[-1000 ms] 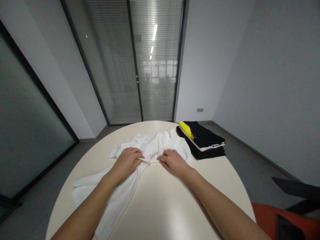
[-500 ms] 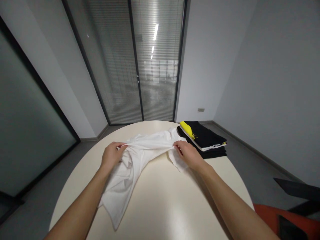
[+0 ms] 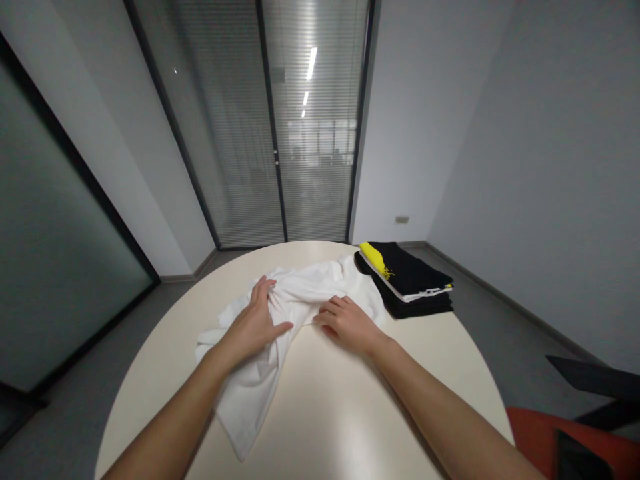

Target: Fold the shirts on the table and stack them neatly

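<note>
L hand (image 3: 253, 327): grip open, fingers fwd, thumb spread wide, palm-down on a crumpled white soft-fabric garment (image 3: 320, 283). R hand (image 3: 347, 323): fingers curled at garment's near edge, a bit R of centre; can't tell if grip is pinching cloth or just resting. Garment lies bunched across far-middle of a round, cream, smooth-topped counter (image 3: 320, 413), w/ one long flap running under L forearm to a pointed corner twd the near side. Just beyond its R end, nr counter's far R edge: a neat stack of folded black cloth (image 3: 413, 267) w/ a bright-yellow fringed patch (image 3: 373, 257) at its L corner & a white edge strip; marks on that strip too small to read. Off counter, lower R: red chair seat (image 3: 535, 433) w/ black armrest pcs. Bkgd: dark-framed glass panels w/ horiz. blinds (image 3: 235, 153), pale walls, small rectangular wall plate (image 3: 402, 219) low down, grey floor.
</note>
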A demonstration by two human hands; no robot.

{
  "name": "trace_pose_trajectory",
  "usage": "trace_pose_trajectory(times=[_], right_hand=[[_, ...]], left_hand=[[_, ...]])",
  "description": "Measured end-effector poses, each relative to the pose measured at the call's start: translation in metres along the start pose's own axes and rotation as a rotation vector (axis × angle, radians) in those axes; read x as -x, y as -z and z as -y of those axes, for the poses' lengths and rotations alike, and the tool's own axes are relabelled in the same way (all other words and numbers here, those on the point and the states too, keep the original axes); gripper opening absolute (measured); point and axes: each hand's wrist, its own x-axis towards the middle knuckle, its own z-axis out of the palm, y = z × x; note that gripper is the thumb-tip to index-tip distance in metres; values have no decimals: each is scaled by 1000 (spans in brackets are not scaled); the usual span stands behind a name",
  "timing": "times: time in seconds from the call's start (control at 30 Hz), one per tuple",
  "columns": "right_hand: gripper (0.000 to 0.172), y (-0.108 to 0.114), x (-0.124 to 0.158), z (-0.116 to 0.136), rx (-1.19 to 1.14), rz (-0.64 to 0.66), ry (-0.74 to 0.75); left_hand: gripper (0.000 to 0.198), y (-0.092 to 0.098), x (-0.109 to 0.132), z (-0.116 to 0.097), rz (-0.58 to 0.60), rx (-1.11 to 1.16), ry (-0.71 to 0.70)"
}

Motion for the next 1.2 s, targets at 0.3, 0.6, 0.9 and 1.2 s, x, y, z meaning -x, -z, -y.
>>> trace_pose_trajectory(times=[0.3, 0.6, 0.9, 1.2], right_hand=[[18, -1, 3, -11, 56, 79, -84], [18, 6, 4, -15, 1, 47, -137], [18, 33, 21, -41, -230, -479, -395], [23, 25, 22, -34, -298, -243, -279]], left_hand=[[66, -2, -2, 16, 47, -68, -146], [48, 8, -13, 2, -106, 210, -34], [27, 25, -28, 45, -284, 171, 114], [25, 23, -18, 30, -241, -181, 35]])
